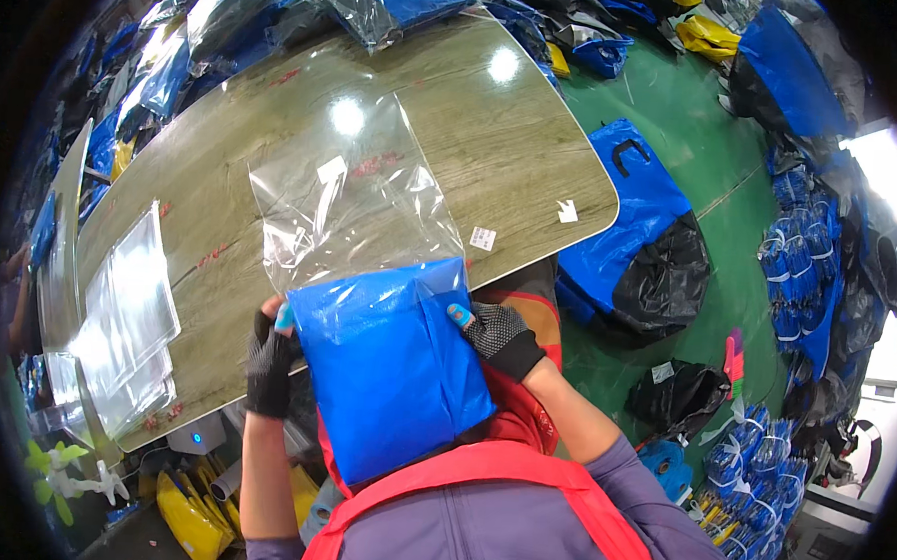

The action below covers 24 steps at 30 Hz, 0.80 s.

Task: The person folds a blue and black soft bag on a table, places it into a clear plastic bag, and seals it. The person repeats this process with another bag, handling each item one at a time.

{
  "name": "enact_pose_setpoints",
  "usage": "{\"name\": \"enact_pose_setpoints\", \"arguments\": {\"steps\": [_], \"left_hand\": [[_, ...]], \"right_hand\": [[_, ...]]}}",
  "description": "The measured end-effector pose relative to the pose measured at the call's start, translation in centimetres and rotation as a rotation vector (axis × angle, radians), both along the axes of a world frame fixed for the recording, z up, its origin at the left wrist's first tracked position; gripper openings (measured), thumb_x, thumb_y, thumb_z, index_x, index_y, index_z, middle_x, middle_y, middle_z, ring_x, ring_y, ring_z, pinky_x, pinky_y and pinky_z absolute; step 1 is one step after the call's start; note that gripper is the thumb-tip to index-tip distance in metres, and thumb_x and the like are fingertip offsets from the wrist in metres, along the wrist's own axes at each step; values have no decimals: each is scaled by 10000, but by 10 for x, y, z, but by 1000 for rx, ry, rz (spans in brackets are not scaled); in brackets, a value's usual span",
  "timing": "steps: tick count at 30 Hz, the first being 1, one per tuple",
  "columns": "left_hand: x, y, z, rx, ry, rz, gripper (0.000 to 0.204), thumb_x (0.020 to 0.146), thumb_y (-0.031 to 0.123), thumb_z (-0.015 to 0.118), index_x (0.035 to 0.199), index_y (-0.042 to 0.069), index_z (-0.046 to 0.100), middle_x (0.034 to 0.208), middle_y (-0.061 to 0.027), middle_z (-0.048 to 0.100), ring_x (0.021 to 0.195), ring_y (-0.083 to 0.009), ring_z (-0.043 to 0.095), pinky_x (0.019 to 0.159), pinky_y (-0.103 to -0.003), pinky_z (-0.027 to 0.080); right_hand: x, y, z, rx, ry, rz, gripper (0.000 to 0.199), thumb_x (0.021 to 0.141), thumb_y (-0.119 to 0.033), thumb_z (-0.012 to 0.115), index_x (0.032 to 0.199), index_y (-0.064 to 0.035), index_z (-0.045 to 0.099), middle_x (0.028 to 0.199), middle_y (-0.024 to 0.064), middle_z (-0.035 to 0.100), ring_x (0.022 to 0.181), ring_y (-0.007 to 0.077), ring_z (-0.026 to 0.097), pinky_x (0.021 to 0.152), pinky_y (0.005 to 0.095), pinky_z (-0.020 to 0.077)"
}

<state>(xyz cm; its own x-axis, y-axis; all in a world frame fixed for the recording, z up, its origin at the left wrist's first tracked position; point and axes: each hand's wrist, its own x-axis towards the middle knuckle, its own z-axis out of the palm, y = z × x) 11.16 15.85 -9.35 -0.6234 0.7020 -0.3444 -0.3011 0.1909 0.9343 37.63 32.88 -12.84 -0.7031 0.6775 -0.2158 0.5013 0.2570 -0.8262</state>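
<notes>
A folded blue bag (385, 367) with a smooth, slightly shiny face lies between my hands, at the table's near edge and over my lap. A clear plastic bag (342, 205) spreads on the table from its far end; how far the plastic covers the blue bag I cannot tell. My left hand (272, 362), in a dark fingerless glove, grips the upper left corner with the thumb on top. On the right side, my right hand (496, 332), in a dotted dark glove, pinches the edge near the upper right corner. Blue wraps cover both thumb tips.
A stack of clear plastic bags (132, 316) lies on the left of the wood-look table (516, 113). Wrapped packages (230, 15) are heaped at the far edge. Right of the table, a blue and black bag (641, 228) lies on the green floor (740, 253), near tied blue bundles (800, 245).
</notes>
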Motion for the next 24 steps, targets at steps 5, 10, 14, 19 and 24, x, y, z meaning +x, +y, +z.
{"name": "enact_pose_setpoints", "arguments": {"steps": [5, 10, 14, 19, 24], "left_hand": [[8, 1, 2, -46, -94, -226, 575, 850, 317, 708, 1314, 43, 510, 1188, -99, 604, 1031, -175, 575, 892, -321, 481], [27, 9, 8, -94, -209, -214, 599, 848, 296, 711, 1339, 43, 478, 1207, -117, 602, 1079, -216, 571, 947, -358, 459], [51, -17, 24, -148, 46, -218, 666, 856, 314, 700, 1394, 50, 411, 1300, -134, 538, 1174, -253, 523, 1018, -394, 412], [92, -67, 27, 151, -30, -318, 1010, 655, 374, 862, 1440, 46, 319, 1398, -154, 444, 1246, -246, 466, 1019, -399, 407], [87, -60, 5, -413, 102, -446, 719, 791, 443, 747, 1298, 6, 486, 1146, -151, 627, 956, -236, 618, 818, -364, 494]], "right_hand": [[29, -39, -2, 330, -18, -15, 393, 946, -360, 436, 1079, -36, 613, 833, 213, 611, 717, 414, 591, 630, 505, 466], [26, -19, -3, -290, 506, -262, 500, 912, -414, 561, 1189, 2, 559, 999, 171, 654, 896, 272, 634, 780, 403, 492], [18, -34, 27, -480, 344, -127, 719, 850, -466, 657, 1342, 15, 447, 1267, 186, 559, 1154, 233, 534, 947, 376, 433], [46, -66, 53, -538, 304, -15, 827, 827, -437, 708, 1407, 21, 338, 1346, 193, 499, 1264, 261, 463, 1052, 393, 371], [58, -42, 28, -548, 338, -16, 831, 832, -433, 708, 1419, 11, 321, 1317, 188, 529, 1207, 262, 522, 1009, 389, 423]]}}
